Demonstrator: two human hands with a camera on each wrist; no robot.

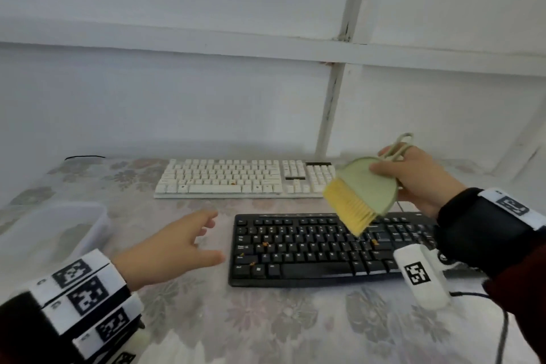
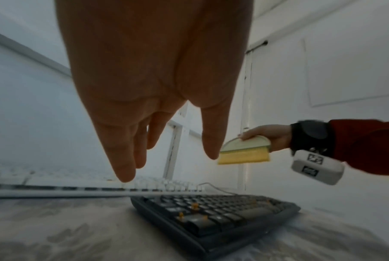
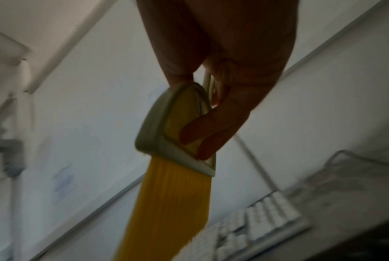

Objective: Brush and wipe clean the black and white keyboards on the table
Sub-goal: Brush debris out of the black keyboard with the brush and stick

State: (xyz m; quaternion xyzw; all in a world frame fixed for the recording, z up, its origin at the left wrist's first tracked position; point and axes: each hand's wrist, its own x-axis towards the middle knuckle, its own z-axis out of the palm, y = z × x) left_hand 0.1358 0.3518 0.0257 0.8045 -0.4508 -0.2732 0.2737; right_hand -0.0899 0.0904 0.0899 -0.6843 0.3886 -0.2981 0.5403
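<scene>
The right hand [image 1: 419, 180] gripped the green brush [image 1: 359, 192], hiding its handle; the left hand [image 1: 168, 248] hovered spread beside the black keyboard [image 1: 310, 248].

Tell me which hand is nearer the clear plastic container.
Left. The left hand hovers open just right of the clear plastic container; the right hand holds the brush above the black keyboard.
</scene>
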